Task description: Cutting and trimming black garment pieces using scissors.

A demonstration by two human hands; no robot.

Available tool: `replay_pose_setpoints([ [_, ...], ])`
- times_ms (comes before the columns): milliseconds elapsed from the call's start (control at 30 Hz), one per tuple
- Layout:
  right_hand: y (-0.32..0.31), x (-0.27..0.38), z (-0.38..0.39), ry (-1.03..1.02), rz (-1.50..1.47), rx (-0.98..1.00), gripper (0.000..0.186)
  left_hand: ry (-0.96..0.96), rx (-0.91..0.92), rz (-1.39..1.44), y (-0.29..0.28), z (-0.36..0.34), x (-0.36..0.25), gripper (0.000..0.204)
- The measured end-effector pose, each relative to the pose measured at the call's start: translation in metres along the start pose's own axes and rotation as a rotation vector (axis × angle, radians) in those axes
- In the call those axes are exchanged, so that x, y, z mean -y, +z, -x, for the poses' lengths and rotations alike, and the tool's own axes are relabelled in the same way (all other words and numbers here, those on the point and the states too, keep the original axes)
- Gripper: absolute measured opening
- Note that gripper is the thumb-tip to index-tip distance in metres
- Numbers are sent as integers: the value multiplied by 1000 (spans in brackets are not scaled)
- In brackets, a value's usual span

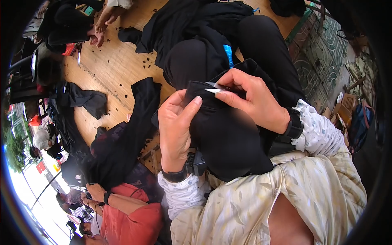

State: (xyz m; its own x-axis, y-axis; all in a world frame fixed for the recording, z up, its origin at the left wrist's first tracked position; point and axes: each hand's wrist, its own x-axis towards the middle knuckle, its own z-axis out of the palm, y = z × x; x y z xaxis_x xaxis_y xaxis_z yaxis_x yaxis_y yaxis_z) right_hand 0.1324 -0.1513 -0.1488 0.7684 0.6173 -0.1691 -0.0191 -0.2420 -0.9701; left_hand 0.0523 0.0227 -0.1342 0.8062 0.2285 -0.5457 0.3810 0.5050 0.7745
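A small light-blue label (228, 55) is sticking out of the black garment (228, 139), just above the right hand. Brown cardboard boxes (340, 107) are sitting well off at the right side, on the ground beside the patterned tiles (322, 53).

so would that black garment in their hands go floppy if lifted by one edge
Probably floppy: the black garment folds and sags over the lap between the left hand and right hand. It likely drapes rather than slides, and seems light.

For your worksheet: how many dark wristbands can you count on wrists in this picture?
3: one on the left hand's wrist, one on the right hand's wrist, one on a co-worker's wrist lower left. Others may be hidden.
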Motion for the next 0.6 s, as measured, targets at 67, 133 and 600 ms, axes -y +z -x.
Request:
replay_pose_setpoints([
  [67,0,1,-1,-85,68,2,19,0,24,14,-2,-2,0,18],
  [133,2,-1,-3,-211,165,-6,21,1,41,29,-2,-2,0,17],
  [600,1,-8,-14,-2,51,-198,36,435,-400,-244,-58,9,-16,25],
])
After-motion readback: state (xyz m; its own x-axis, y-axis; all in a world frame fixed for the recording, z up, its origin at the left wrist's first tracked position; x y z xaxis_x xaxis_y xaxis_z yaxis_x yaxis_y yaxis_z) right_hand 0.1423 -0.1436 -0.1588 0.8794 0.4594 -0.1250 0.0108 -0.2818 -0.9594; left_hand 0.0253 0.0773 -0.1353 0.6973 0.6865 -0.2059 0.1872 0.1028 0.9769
